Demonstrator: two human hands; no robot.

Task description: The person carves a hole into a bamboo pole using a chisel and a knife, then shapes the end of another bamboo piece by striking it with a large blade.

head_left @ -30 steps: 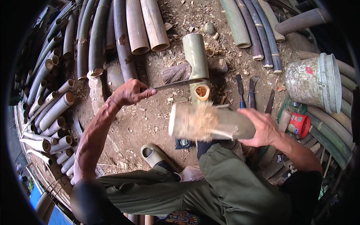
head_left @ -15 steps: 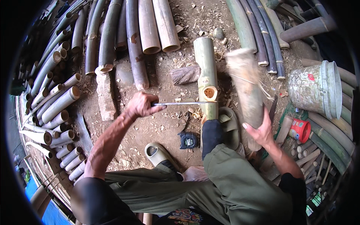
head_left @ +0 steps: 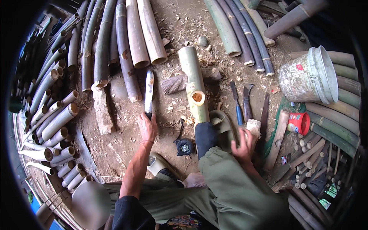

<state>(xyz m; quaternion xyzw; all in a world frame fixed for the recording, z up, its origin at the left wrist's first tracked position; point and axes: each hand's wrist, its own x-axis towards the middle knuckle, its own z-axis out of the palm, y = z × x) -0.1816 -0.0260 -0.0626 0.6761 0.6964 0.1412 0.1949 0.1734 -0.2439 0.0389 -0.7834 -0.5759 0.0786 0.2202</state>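
My left hand [head_left: 147,128] is closed at the dark handle end of a long knife [head_left: 149,90]. The blade points away from me, low over the dirt floor. To the right, my right hand [head_left: 243,147] has its fingers apart, close beside a pale wooden mallet [head_left: 253,126]; part of the mallet is hidden behind the hand. Between my hands, a green bamboo section [head_left: 190,67] with a round cut hole leans across a short log [head_left: 173,84]. My foot in a dark sock [head_left: 207,138] presses against its near end.
A chisel [head_left: 237,105] with a blue handle and a hooked blade [head_left: 247,101] lie beyond the mallet. A black tape measure [head_left: 184,147] sits near my feet. Bamboo poles [head_left: 103,46] line the left and far sides. A stained bucket [head_left: 303,78] and red tin [head_left: 298,123] stand right.
The knife has left the bamboo section and turned to point away, while my left hand moved right and nearer. My right hand has let go of the mallet, now lower down.
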